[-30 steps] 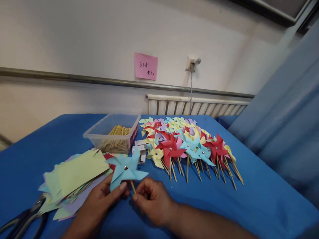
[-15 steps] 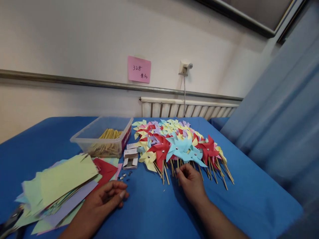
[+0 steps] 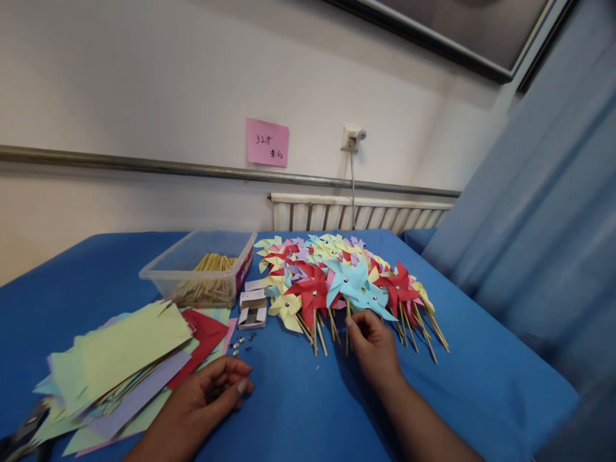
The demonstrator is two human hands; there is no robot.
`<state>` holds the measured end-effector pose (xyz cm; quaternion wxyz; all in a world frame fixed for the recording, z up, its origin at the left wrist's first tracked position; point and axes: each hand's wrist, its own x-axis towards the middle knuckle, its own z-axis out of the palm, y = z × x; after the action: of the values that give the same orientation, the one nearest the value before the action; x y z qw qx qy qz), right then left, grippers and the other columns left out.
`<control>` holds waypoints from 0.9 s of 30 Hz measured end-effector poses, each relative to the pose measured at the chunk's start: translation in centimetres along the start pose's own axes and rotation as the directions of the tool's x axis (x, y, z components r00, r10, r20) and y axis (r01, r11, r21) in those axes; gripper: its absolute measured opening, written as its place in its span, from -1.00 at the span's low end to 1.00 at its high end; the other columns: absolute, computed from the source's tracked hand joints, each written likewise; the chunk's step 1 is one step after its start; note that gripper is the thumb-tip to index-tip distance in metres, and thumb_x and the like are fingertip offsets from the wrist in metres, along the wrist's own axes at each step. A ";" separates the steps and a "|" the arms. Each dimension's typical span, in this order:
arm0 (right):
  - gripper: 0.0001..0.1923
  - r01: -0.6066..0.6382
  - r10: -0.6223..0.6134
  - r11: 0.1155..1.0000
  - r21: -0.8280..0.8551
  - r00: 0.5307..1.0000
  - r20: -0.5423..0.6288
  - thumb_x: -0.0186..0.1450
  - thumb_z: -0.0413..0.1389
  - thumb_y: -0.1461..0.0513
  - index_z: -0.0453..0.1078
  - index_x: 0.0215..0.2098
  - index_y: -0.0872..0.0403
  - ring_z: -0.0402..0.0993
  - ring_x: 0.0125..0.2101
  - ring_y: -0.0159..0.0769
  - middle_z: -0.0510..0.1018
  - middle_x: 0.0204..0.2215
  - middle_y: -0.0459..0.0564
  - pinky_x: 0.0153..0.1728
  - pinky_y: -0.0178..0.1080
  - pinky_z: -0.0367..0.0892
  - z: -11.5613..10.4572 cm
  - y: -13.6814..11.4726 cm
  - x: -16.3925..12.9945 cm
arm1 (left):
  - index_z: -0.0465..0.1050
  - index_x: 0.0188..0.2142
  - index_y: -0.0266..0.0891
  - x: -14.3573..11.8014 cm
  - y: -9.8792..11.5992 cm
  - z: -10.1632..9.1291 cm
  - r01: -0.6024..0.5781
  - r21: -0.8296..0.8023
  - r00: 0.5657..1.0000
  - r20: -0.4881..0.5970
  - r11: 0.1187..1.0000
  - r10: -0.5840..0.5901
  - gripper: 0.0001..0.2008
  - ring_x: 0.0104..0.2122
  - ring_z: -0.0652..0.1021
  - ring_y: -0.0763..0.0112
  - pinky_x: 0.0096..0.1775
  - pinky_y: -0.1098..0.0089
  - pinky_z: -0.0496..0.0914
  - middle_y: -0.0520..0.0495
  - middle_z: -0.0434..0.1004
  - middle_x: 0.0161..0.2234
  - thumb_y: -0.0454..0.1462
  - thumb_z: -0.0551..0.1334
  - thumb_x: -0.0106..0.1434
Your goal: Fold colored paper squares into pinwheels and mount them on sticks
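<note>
My right hand point(image 3: 373, 346) is pinched shut on the stick of the light-blue pinwheel point(image 3: 350, 281), which lies on the front edge of the pinwheel pile point(image 3: 332, 273), approx mid-row. My left hand point(image 3: 206, 398) rests on the blue table point(image 3: 298, 410) w/ fingers loosely curled, gripping nothing, just right of the paper stack point(image 3: 120, 359). Small metal pins point(image 3: 240, 345) lie between that stack & the pile; clear tub of sticks point(image 3: 202, 269) sits behind the stack
</note>
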<state>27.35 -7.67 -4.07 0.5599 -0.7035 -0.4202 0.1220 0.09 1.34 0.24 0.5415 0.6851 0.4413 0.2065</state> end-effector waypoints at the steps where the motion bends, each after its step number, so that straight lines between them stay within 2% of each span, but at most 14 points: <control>1: -0.76 0.024 -0.024 1.000 0.011 1.000 -0.012 0.27 0.10 0.10 0.37 -0.45 0.08 0.22 -0.62 -0.40 0.32 -0.66 -0.20 -0.58 -0.37 0.13 0.0 -0.1 0.0 | 0.47 -0.35 -0.15 -0.1 0.3 0.1 -0.004 -0.001 1.000 -0.014 1.000 0.004 -0.73 -0.47 0.51 0.29 -0.33 0.30 0.42 -0.01 0.58 -0.47 -0.03 0.27 0.06; 4: -0.77 0.041 -0.041 0.998 0.045 0.999 -0.019 0.28 0.10 0.10 0.38 -0.43 0.08 0.22 -0.63 -0.41 0.33 -0.65 -0.20 -0.57 -0.37 0.14 0.0 -0.3 0.0 | 0.47 -0.36 -0.14 -0.3 0.7 0.1 -0.030 -0.013 0.999 -0.045 0.999 0.029 -0.74 -0.48 0.51 0.29 -0.35 0.31 0.43 -0.01 0.59 -0.48 -0.04 0.28 0.05; 6: -0.75 0.035 -0.033 0.998 0.061 0.999 -0.036 0.28 0.10 0.09 0.38 -0.44 0.08 0.23 -0.61 -0.41 0.35 -0.63 -0.18 -0.57 -0.37 0.15 -0.3 -0.2 0.1 | 0.48 -0.36 -0.14 -0.1 0.7 -0.1 -0.034 -0.004 0.999 -0.018 0.999 0.034 -0.72 -0.48 0.52 0.27 -0.35 0.30 0.44 -0.02 0.59 -0.48 -0.01 0.30 0.04; 9: -0.72 0.046 -0.038 0.997 0.061 0.992 -0.121 0.27 0.10 0.05 0.40 -0.44 0.09 0.26 -0.58 -0.39 0.38 -0.61 -0.16 -0.54 -0.36 0.17 -1.6 0.2 0.3 | 0.50 -0.35 -0.14 0.4 0.4 -0.6 -0.010 0.034 1.000 0.010 0.999 0.010 -0.67 -0.43 0.55 0.23 -0.32 0.29 0.46 -0.05 0.61 -0.44 0.03 0.31 0.03; 13: -0.66 0.018 -0.019 1.000 -0.007 0.959 -0.281 0.27 0.09 0.00 0.44 -0.40 0.10 0.32 -0.56 -0.34 0.44 -0.59 -0.11 -0.50 -0.33 0.22 -5.4 2.2 0.5 | 0.53 -0.33 -0.13 0.9 -0.3 -0.6 -0.014 0.048 1.000 -0.012 0.999 0.015 -0.62 -0.42 0.57 0.19 -0.32 0.29 0.48 -0.07 0.62 -0.44 0.08 0.32 0.01; 18: -0.57 -0.115 -0.020 0.957 -0.265 0.889 -0.458 0.29 0.01 -0.05 0.48 -0.29 0.13 0.43 -0.47 -0.23 0.56 -0.46 0.01 -0.39 -0.26 0.28 -11.7 5.9 0.8 | 0.54 -0.37 -0.11 1.0 -0.7 -0.3 -0.049 0.064 0.995 -0.084 0.997 0.054 -0.63 -0.43 0.58 0.20 -0.34 0.31 0.47 -0.05 0.63 -0.48 0.09 0.33 -0.01; 20: -0.56 -0.158 -0.044 0.897 -0.412 0.897 -0.441 0.32 -0.04 -0.02 0.49 -0.27 0.13 0.46 -0.45 -0.21 0.58 -0.42 0.05 -0.37 -0.24 0.28 -13.5 6.9 1.1 | 0.54 -0.37 -0.11 1.1 -0.7 -0.3 -0.044 0.068 0.996 -0.072 0.997 0.048 -0.62 -0.43 0.59 0.19 -0.35 0.31 0.48 -0.05 0.63 -0.48 0.10 0.34 -0.03; 22: -0.58 -0.155 -0.053 0.866 -0.476 0.916 -0.397 0.31 -0.05 0.00 0.50 -0.28 0.12 0.48 -0.42 -0.19 0.60 -0.39 0.07 -0.34 -0.23 0.27 -14.6 7.4 1.4 | 0.54 -0.36 -0.10 1.3 -0.7 -0.4 -0.043 0.078 0.998 -0.049 0.996 0.047 -0.60 -0.42 0.59 0.18 -0.36 0.29 0.49 -0.06 0.64 -0.47 0.11 0.34 -0.04; 27: -0.63 -0.144 -0.041 0.816 -0.560 0.951 -0.305 0.30 -0.03 0.04 0.52 -0.35 0.06 0.46 -0.44 -0.19 0.60 -0.40 0.05 -0.39 -0.22 0.21 -14.9 7.9 2.2 | 0.55 -0.37 -0.08 1.5 -0.6 -0.2 -0.059 0.107 0.991 -0.111 0.993 0.071 -0.63 -0.41 0.61 0.16 -0.34 0.27 0.50 -0.04 0.65 -0.47 0.10 0.35 -0.05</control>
<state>41.82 -16.44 -5.38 0.3752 -0.8610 -0.3268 -0.1050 0.51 2.72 -0.54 0.4721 0.7131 0.4594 0.2399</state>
